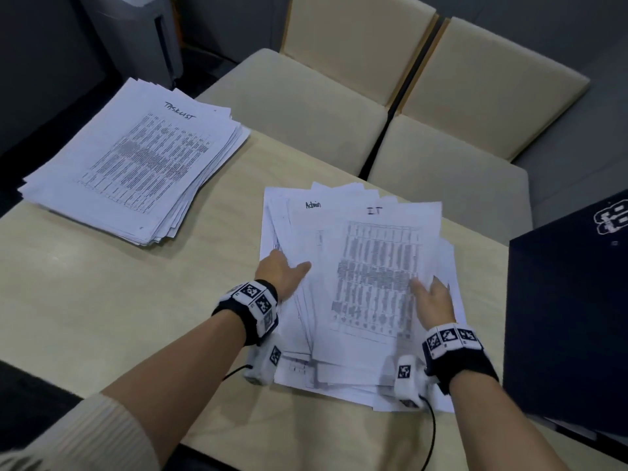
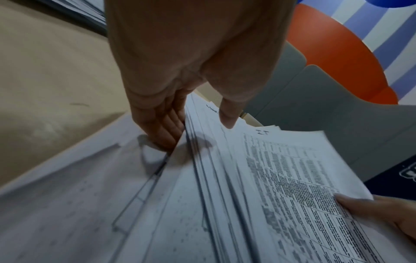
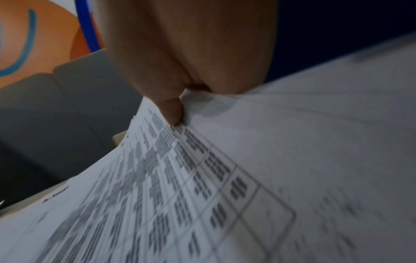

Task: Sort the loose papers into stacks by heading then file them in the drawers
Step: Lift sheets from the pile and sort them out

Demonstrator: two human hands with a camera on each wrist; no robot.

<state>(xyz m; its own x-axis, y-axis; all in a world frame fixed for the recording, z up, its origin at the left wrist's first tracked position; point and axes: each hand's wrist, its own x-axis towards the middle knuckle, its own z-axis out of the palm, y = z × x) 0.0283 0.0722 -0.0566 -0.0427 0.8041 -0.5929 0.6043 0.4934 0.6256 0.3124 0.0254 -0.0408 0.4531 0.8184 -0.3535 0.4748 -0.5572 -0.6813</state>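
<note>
In the head view, a fanned pile of loose papers (image 1: 356, 287) is seen at the centre of the pale matte worktop (image 1: 102, 300), thin white sheets printed with dense grey tables, their edges splayed unevenly; "Admin" and "IT" are handwritten on the two uppermost sheets. The pile's left side is gripped by the left hand (image 1: 282, 270), thumb on top and fingers tucked beneath, while its right side is gripped by the right hand (image 1: 433, 297) in the same way. At ten o'clock a squarer stack headed "TASKLIST" (image 1: 136, 164) is laid well apart, one corner overhanging the worktop's far edge. Bare worktop is left between the two piles and at eight o'clock. Two cream padded chairs (image 1: 306, 107) are drawn against the far edge at twelve o'clock, and a dark blue box (image 1: 571, 317) is set just beside the pile at three o'clock. In the left wrist view, the fingers (image 2: 162, 128) are seen slid under the lifted sheets, thumb pressed above. In the right wrist view, blurred by motion, the top sheets are pinched by the right hand (image 3: 173, 110) and bowed upward.
</note>
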